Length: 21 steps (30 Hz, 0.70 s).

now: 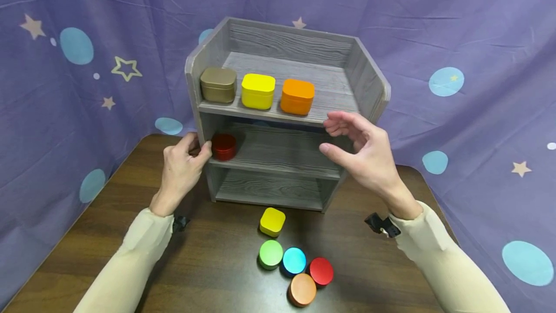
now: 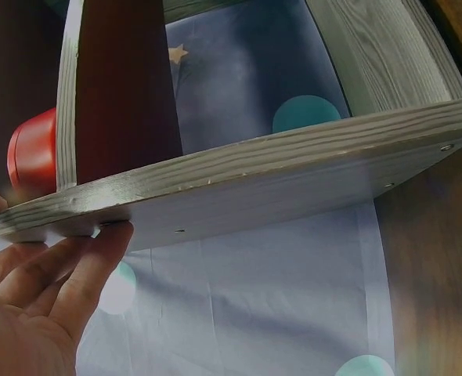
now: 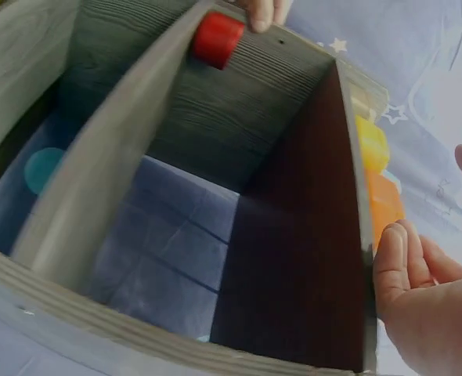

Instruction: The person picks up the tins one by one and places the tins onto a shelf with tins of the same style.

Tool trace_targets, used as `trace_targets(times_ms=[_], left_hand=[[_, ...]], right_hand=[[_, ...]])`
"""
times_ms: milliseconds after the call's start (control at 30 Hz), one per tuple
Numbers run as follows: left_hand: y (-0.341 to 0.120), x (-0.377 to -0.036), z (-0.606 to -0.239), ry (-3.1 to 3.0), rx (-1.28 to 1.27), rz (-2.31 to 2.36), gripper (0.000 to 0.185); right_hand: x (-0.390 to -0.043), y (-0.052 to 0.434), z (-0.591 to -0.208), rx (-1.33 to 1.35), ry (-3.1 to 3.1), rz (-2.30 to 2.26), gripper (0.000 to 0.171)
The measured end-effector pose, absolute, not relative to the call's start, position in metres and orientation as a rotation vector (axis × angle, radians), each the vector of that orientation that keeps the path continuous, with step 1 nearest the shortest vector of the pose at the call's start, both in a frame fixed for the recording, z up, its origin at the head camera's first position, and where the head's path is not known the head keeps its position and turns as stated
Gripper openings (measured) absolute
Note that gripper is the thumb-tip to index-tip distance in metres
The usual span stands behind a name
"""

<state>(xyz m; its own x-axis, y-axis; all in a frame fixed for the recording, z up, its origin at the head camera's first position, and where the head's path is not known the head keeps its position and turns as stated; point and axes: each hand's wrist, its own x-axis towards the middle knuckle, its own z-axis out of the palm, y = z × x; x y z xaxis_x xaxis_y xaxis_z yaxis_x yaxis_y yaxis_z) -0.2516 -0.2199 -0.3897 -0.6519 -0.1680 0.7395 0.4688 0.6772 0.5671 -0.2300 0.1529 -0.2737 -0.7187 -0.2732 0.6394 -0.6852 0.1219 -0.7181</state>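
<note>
At the left edge of the grey shelf unit [image 1: 291, 45], the left hand [image 1: 180, 170] pinches its side panel [image 2: 294, 196]; the right hand [image 1: 365, 151] gapes empty. Likely stiff, hefty; both sides suit holding.

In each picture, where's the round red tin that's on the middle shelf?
Head: left of centre; the round red tin stands at the left end of the middle shelf.
Left wrist: near the left edge, above the middle.
Right wrist: at the top, just left of centre.
Shared landmark: the left hand, close by the tin in all three.
</note>
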Motion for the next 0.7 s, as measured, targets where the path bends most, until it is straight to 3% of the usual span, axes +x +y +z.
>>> trace_targets(times_ms=[300,700], left_hand=[[-0.221,-0.252,-0.390,-2.068,-0.232,-0.978,0.014],[-0.219,-0.251,-0.390,-2.072,-0.223,-1.003,0.014]], right_hand=[[-0.226,0.155,-0.306,1.015,-2.042,1.596,0.063],[-0.228,0.160,-0.357,1.083,-2.250,1.559,0.057]])
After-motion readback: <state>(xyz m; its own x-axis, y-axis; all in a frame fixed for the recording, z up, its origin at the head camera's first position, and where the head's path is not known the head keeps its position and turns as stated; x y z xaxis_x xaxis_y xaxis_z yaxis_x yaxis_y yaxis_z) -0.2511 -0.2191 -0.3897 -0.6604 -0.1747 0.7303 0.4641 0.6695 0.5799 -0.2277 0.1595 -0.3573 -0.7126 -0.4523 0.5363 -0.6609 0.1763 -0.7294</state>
